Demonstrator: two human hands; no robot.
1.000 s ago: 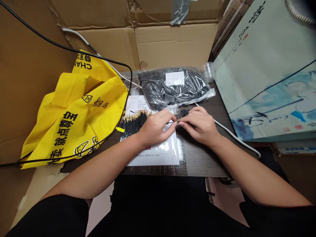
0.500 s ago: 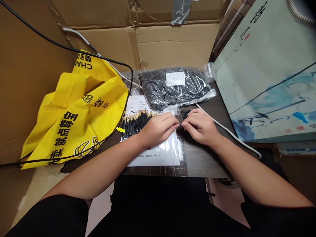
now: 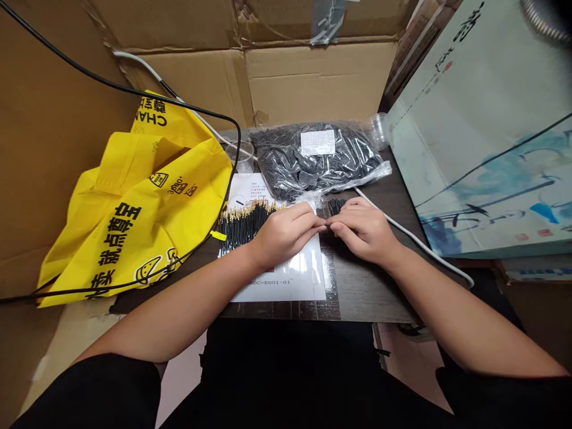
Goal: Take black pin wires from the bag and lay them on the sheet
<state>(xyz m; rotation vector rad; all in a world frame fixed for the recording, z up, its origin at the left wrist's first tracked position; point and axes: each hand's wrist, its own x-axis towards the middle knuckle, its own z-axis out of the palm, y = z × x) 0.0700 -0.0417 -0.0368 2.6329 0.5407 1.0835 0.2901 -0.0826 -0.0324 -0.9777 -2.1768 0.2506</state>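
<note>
My left hand (image 3: 288,233) is closed in a pinch over the printed sheet (image 3: 279,290), its fingertips meeting those of my right hand (image 3: 361,229). Something small and dark shows between the two pinches, too small to make out. Beside my left hand, a row of black wires with gold-coloured tips (image 3: 241,224) lies on the sheet. Short black pieces (image 3: 336,206) lie just behind my right hand, partly hidden by it. A clear plastic bag full of black items (image 3: 313,161) with a white label rests behind both hands.
A yellow bag (image 3: 156,196) lies crumpled at the left, crossed by a black cable. Clear plastic cups (image 3: 240,157) stand behind the sheet and at the back right. A white cable (image 3: 420,253) curves right of my right hand. Cardboard and a large pale box (image 3: 487,137) border the table.
The fingertips of both hands have come slightly closer together, and my right index finger reaches further towards my left hand. The surrounding objects have not visibly moved.
</note>
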